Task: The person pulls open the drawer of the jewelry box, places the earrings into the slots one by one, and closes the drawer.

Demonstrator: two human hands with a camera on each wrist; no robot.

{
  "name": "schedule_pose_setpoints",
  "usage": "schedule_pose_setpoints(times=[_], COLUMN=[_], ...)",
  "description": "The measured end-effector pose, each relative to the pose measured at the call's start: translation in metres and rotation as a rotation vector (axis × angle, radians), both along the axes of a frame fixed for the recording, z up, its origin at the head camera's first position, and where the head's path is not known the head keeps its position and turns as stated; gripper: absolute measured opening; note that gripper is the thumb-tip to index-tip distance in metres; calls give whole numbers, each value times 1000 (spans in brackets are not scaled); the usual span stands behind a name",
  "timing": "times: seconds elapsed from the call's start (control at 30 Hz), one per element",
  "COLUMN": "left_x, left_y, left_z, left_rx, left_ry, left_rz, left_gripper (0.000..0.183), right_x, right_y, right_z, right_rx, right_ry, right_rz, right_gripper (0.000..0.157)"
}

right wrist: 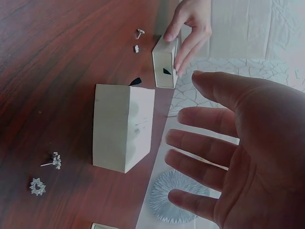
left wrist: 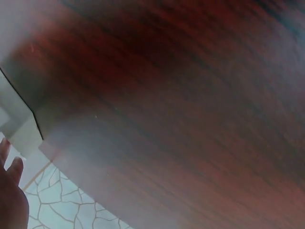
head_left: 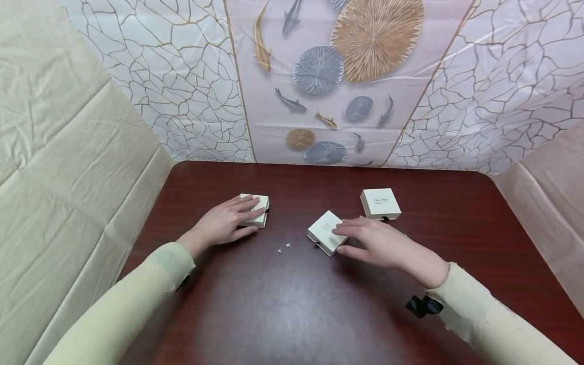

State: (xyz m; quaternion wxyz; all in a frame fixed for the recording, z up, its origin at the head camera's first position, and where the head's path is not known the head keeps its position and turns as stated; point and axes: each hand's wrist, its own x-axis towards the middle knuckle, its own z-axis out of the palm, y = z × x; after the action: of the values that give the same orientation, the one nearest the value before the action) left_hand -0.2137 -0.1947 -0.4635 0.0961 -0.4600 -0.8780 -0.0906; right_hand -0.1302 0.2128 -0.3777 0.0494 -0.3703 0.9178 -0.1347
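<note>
Fingers of right hand (head_left: 376,244) straight, spread, gripping nothing; tips overlap right edge of square white cardboard box (head_left: 324,232) in head view, contact unclear. Left hand (head_left: 223,220): fingers extended, laid across second white box (head_left: 263,202), thumb beside near edge. Two small silver studs (head_left: 288,245) between these boxes on glossy red-brown wood-grain table (head_left: 296,309). Third white box (head_left: 381,202) beyond right hand. Right wrist view: flower-shaped silver stud (right wrist: 56,161), matching piece (right wrist: 37,187) alongside.

There are three white boxes (head_left: 381,203), four silvery studs (right wrist: 57,161), one table (head_left: 292,314)
</note>
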Motion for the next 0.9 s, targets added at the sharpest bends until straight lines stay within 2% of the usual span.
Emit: schedule_pose_setpoints(times=[0.33, 0.73, 0.9], left_x=[-2, -7, -7], left_y=[-2, -3, -2], left_z=[-3, -5, -8], left_rx=[15, 29, 49], left_ry=[-13, 10, 25], left_rz=[10, -2, -10], left_gripper=[53, 55, 54], right_x=[-13, -51, -67], right_y=[-17, -47, -65], right_z=[9, 20, 22], right_rx=[16, 87, 129], right_ry=[25, -70, -83], right_rz=[59, 112, 167], right_gripper=[38, 41, 42])
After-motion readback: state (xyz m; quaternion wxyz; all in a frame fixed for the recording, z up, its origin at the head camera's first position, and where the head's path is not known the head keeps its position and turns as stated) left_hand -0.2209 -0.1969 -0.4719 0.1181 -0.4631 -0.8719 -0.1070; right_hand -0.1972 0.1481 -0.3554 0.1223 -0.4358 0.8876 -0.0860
